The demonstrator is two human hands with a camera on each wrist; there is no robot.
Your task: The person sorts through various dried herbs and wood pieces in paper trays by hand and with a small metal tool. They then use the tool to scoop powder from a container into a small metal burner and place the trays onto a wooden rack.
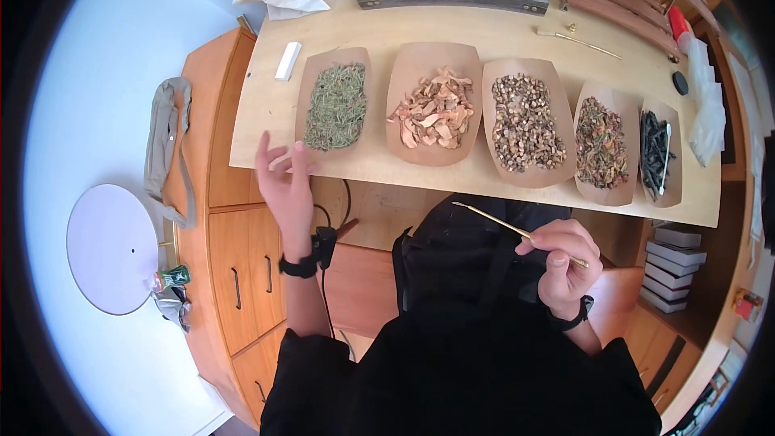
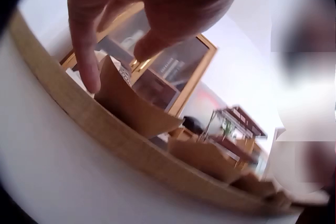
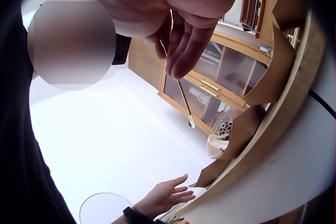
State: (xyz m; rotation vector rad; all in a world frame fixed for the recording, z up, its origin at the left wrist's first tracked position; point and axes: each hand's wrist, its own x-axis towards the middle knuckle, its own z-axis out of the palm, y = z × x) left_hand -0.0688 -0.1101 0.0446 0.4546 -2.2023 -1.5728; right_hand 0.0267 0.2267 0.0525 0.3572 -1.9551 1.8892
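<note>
My right hand pinches a long, thin brass spoon near one end, in front of the table edge. Its small scoop end shows in the right wrist view. At the near left corner of a paper tray of dried green herbs, my left hand is held with fingers extended. In the left wrist view that hand's fingers point down by the brown tray wall. Beside the herbs sits a paper tray of pale tan slices.
Farther right stand paper trays of brown chunks, mixed dried pieces and dark sticks with a white swab. A white block lies left. Along the back are a wooden tray of tools and another brass tool.
</note>
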